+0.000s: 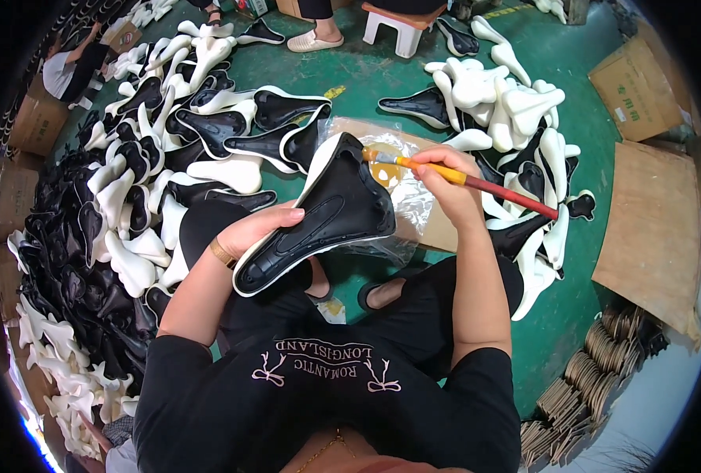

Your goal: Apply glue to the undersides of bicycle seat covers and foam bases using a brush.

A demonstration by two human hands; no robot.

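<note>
A bicycle saddle (327,206), with a black underside and a white foam edge, is tilted up in front of me. My left hand (260,229) grips it by the left edge, thumb on the black shell. Between the fingers of my right hand (454,180) is a brush (492,188) with a yellow and red handle. The bristles are at the upper right edge of the saddle's wide end; whether they touch it I cannot tell. Behind the brush, a yellowish pool of liquid (383,175) lies on clear plastic film (415,206) over a cardboard sheet (438,236).
White foam saddle pieces (224,175) and black shells (74,276) are heaped at left. Another saddle pile (528,106) stands at right. Cardboard boxes (630,91), stacked brown pieces (595,370) and a stool (401,27) are around the green floor. Other people sit at the far side.
</note>
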